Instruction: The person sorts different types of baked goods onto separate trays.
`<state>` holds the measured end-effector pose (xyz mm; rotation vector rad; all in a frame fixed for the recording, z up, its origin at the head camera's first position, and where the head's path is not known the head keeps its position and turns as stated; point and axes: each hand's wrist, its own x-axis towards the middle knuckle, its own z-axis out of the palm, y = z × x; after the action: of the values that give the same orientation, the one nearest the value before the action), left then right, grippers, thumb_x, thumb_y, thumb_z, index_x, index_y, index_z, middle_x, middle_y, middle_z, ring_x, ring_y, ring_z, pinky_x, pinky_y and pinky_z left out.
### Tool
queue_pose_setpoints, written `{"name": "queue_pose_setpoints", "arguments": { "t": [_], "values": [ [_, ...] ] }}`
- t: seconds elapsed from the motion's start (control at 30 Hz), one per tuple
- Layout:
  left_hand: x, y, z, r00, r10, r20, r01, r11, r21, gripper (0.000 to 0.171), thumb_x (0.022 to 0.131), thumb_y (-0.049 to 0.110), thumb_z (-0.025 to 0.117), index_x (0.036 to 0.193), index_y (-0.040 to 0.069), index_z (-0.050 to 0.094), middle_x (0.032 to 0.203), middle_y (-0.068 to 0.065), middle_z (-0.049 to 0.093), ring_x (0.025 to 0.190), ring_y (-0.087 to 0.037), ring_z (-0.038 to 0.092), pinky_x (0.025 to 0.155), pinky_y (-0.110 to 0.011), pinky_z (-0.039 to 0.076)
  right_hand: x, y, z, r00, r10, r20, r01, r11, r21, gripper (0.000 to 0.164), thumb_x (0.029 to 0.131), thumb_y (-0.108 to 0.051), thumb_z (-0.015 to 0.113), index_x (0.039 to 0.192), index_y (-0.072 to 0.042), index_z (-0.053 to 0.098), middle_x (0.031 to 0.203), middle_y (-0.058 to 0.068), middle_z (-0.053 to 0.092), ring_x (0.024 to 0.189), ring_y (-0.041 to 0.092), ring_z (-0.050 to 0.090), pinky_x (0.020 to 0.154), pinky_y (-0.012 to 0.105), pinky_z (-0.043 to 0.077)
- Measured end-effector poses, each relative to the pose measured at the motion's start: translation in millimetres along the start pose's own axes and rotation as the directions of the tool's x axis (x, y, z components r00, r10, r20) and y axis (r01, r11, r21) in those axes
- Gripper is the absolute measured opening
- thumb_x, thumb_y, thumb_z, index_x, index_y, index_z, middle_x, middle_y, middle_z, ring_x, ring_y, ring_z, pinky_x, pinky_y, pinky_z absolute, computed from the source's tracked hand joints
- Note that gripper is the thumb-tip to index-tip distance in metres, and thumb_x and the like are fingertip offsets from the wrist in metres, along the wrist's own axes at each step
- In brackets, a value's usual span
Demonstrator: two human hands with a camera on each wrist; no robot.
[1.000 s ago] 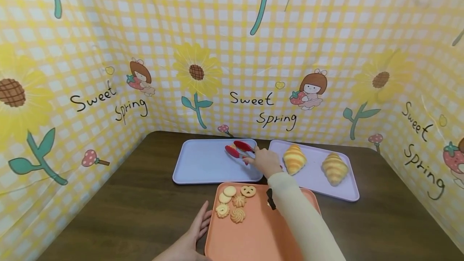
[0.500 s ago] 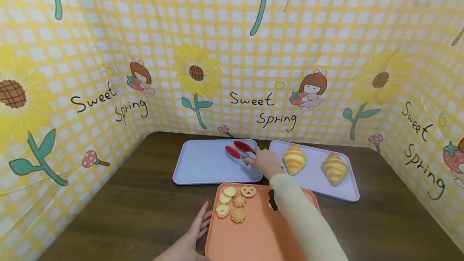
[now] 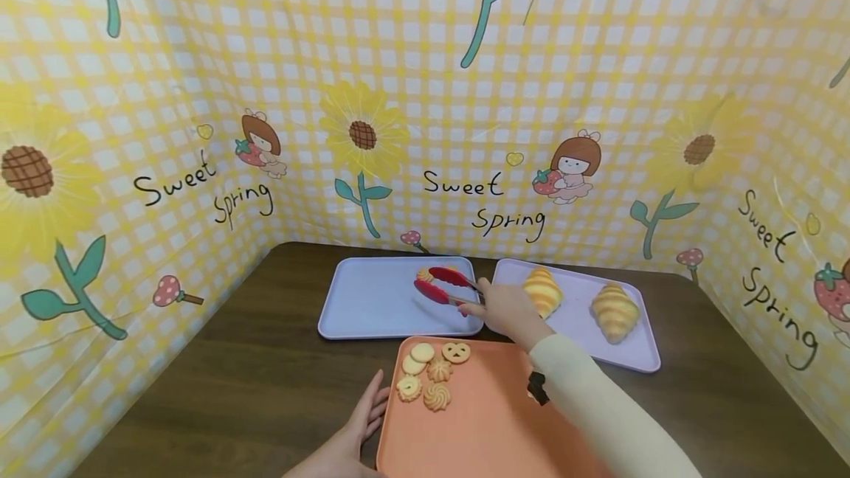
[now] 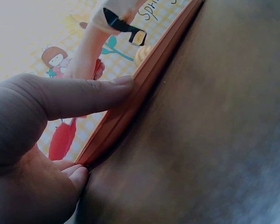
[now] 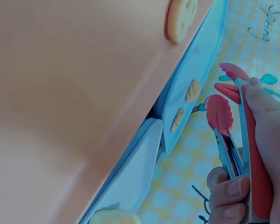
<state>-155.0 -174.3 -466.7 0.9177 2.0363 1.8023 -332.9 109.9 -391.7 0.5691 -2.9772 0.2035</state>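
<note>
My right hand [image 3: 508, 308] grips a pair of red-tipped tongs [image 5: 254, 154], whose jaws stand apart with nothing between them. They are over the right part of the blue tray [image 3: 372, 301]. Two cookies lie on that tray near the tongs, one of them a ridged cookie [image 3: 425, 274]; the tongs partly cover the other in the head view. My left hand [image 3: 355, 423] is at the left side of the orange tray [image 3: 485, 419]. Its fingers touch the side, and its thumb [image 4: 98, 95] rests along the rim in the left wrist view.
Several cookies, among them a pretzel-shaped cookie [image 3: 456, 352] and a swirl cookie [image 3: 437, 397], lie on the orange tray's far left part. Two croissants [image 3: 614, 312] sit on the lilac tray [image 3: 578, 341] at right. A patterned cloth [image 3: 412, 109] surrounds the brown table [image 3: 232, 389].
My right hand and the tongs have drawn slightly right, uncovering the ridged cookie on the blue tray. The sleeve has shifted right over the orange tray. My left hand has stayed put.
</note>
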Motion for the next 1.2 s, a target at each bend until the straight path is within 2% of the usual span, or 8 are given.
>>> {"name": "queue_pose_setpoints", "arguments": {
  "t": [0.23, 0.37, 0.5, 0.67, 0.8, 0.93, 1.07, 1.2],
  "values": [
    [0.0, -0.1, -0.5, 1.0, -0.025, 0.003, 0.025, 1.0, -0.01, 0.128, 0.082, 0.018, 0.084, 0.148, -0.01, -0.023, 0.147, -0.048, 0.003, 0.135, -0.065, 0.009, 0.102, -0.016, 0.03, -33.9, -0.2, -8.9, 0.998, -0.063, -0.03, 0.063, 0.998, -0.007, 0.07, 0.09, -0.06, 0.063, 0.131, -0.004, 0.061, 0.078, 0.011, 0.068, 0.071, 0.026, 0.066, 0.053, 0.038, 0.05],
    [-0.5, -0.4, 0.3, 0.999, -0.041, 0.001, 0.041, 0.999, -0.011, 0.128, 0.083, 0.022, 0.083, 0.149, -0.008, -0.022, 0.149, -0.046, 0.003, 0.136, -0.063, 0.009, 0.102, -0.016, 0.03, -52.2, 3.1, -8.2, 0.991, -0.104, -0.079, 0.104, 0.995, -0.009, 0.056, 0.087, -0.058, 0.067, 0.11, -0.008, 0.061, 0.063, 0.006, 0.057, 0.057, 0.023, 0.059, 0.046, 0.036, 0.041],
    [-0.9, -0.6, 0.6, 0.999, -0.054, 0.001, 0.054, 0.998, -0.01, 0.128, 0.084, 0.024, 0.083, 0.15, -0.007, -0.022, 0.15, -0.045, 0.004, 0.137, -0.062, 0.01, 0.103, -0.016, 0.03, -71.1, 6.4, -8.9, 0.981, -0.14, -0.132, 0.141, 0.99, 0.001, 0.048, 0.085, -0.056, 0.071, 0.097, -0.012, 0.056, 0.06, 0.002, 0.051, 0.052, 0.018, 0.051, 0.044, 0.034, 0.038],
    [-1.9, 0.3, 0.2, 0.999, -0.05, -0.001, 0.05, 0.999, 0.013, 0.128, 0.082, 0.017, 0.084, 0.15, -0.007, -0.022, 0.149, -0.046, 0.005, 0.137, -0.062, 0.01, 0.102, -0.015, 0.029, -93.2, 6.9, -11.4, 0.982, -0.146, -0.118, 0.146, 0.989, -0.004, 0.049, 0.085, -0.061, 0.068, 0.096, -0.015, 0.054, 0.062, -0.002, 0.049, 0.053, 0.014, 0.048, 0.045, 0.035, 0.04],
    [-2.7, 1.0, -0.4, 0.999, -0.045, -0.002, 0.045, 0.999, 0.018, 0.128, 0.081, 0.014, 0.085, 0.15, -0.008, -0.021, 0.149, -0.046, 0.005, 0.136, -0.063, 0.01, 0.102, -0.015, 0.029, -109.7, 4.8, -11.3, 0.984, -0.155, -0.092, 0.154, 0.988, -0.017, 0.054, 0.084, -0.068, 0.062, 0.101, -0.017, 0.058, 0.061, -0.007, 0.047, 0.054, 0.011, 0.051, 0.047, 0.035, 0.043],
    [-2.9, 1.1, 0.1, 0.998, -0.056, 0.001, 0.056, 0.998, -0.002, 0.128, 0.083, 0.02, 0.084, 0.15, -0.007, -0.022, 0.15, -0.046, 0.004, 0.137, -0.062, 0.01, 0.102, -0.016, 0.03, -125.9, 1.9, -9.3, 0.968, -0.216, -0.131, 0.211, 0.976, -0.055, 0.06, 0.084, -0.073, 0.057, 0.11, -0.019, 0.064, 0.058, -0.013, 0.042, 0.051, 0.006, 0.047, 0.043, 0.029, 0.039],
    [-2.9, 1.6, 0.9, 0.998, -0.064, 0.003, 0.064, 0.998, -0.01, 0.127, 0.084, 0.026, 0.082, 0.15, -0.006, -0.022, 0.151, -0.044, 0.004, 0.137, -0.061, 0.01, 0.102, -0.016, 0.03, -139.5, 0.7, -7.6, 0.94, -0.296, -0.168, 0.295, 0.955, -0.035, 0.055, 0.084, -0.072, 0.059, 0.102, -0.02, 0.063, 0.057, -0.014, 0.037, 0.048, 0.003, 0.037, 0.044, 0.024, 0.031],
    [-2.9, 1.4, -0.2, 0.999, -0.043, 0.003, 0.043, 0.999, 0.013, 0.127, 0.085, 0.026, 0.082, 0.151, -0.006, -0.022, 0.15, -0.044, 0.005, 0.137, -0.061, 0.01, 0.102, -0.015, 0.03, -148.6, 3.1, -6.4, 0.945, -0.297, -0.136, 0.304, 0.952, 0.031, 0.053, 0.085, -0.072, 0.059, 0.095, -0.02, 0.057, 0.06, -0.015, 0.035, 0.05, 0.003, 0.033, 0.047, 0.023, 0.029]
  ]
}}
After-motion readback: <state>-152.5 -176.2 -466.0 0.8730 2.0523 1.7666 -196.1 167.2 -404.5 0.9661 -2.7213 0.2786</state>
